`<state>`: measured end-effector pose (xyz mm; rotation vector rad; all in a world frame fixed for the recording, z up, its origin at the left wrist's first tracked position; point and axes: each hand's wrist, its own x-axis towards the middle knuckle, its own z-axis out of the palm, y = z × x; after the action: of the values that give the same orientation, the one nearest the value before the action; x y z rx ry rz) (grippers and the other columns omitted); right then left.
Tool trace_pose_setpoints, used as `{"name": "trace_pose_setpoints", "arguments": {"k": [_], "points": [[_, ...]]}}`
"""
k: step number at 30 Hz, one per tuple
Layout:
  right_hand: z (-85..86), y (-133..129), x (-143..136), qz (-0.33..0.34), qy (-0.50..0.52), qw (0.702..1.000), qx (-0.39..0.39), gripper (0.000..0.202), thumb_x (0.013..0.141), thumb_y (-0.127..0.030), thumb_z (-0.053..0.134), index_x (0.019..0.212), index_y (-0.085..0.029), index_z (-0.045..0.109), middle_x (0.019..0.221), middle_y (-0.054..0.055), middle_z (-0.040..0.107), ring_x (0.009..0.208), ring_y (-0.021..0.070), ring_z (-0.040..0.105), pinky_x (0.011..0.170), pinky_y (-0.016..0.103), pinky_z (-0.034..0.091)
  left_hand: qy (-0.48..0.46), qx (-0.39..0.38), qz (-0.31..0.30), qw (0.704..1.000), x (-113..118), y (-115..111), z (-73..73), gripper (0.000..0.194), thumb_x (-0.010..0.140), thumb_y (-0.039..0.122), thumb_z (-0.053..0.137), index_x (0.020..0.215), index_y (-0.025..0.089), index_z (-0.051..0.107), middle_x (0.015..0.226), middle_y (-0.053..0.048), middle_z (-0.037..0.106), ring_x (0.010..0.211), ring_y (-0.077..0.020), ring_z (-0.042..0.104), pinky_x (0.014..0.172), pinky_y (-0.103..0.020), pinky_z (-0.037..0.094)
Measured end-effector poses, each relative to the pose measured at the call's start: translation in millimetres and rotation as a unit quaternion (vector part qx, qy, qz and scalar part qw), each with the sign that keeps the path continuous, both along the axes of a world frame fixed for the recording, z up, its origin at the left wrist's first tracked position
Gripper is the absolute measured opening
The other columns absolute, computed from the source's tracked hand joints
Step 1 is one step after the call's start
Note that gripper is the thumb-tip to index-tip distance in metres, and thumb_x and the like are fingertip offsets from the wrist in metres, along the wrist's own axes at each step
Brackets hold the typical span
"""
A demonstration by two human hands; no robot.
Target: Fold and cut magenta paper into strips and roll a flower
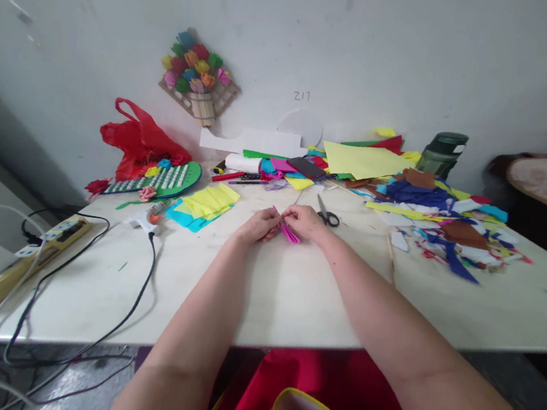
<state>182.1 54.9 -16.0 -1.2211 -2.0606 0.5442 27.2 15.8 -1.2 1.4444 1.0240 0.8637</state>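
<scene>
A folded piece of magenta paper (290, 233) is pinched between my two hands over the middle of the white table. My left hand (261, 224) grips its left side with curled fingers. On the other side, my right hand (303, 222) holds its upper edge between thumb and fingers. The paper's lower end fans out in narrow pleats below the right fingers; the rest is hidden by my hands. Black-handled scissors (328, 216) lie just beyond my right hand. Left of my hands, yellow paper sheets (211, 201) rest on blue sheets (193, 221).
A glue gun (148, 217) with a black cord and a power strip (18, 265) occupy the left side. Coloured scraps (453, 215) pile up at the right, near a green bottle (443, 153). A red plastic bag (144, 137) stands at the back left. A thin stick (390, 257) lies beside my right forearm.
</scene>
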Motion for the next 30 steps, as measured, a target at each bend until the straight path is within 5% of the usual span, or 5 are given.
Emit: {"name": "trace_pose_setpoints", "arguments": {"k": [21,30], "points": [[0.3,0.5,0.5,0.101,0.092,0.985,-0.102,0.007,0.064,-0.018,0.049,0.065,-0.017,0.055,0.053,-0.005,0.049,0.053,0.0095,0.043,0.052,0.021,0.032,-0.006,0.000,0.040,0.999,0.2,3.6,-5.0,0.020,0.082,0.029,0.053,0.071,0.019,0.040,0.042,0.009,0.037,0.030,-0.0051,0.034,0.031,-0.017,0.022],[6.8,-4.2,-0.2,0.093,0.087,0.984,-0.126,0.007,0.063,-0.018,0.049,0.065,-0.017,0.055,0.049,-0.006,0.045,0.050,0.0096,0.040,0.051,0.022,0.030,0.097,0.045,0.084,0.991,1.9,2.5,-2.2,0.016,0.083,0.029,0.049,0.072,0.019,0.044,0.042,0.006,0.044,0.028,-0.0067,0.036,0.031,-0.018,0.023]]}}
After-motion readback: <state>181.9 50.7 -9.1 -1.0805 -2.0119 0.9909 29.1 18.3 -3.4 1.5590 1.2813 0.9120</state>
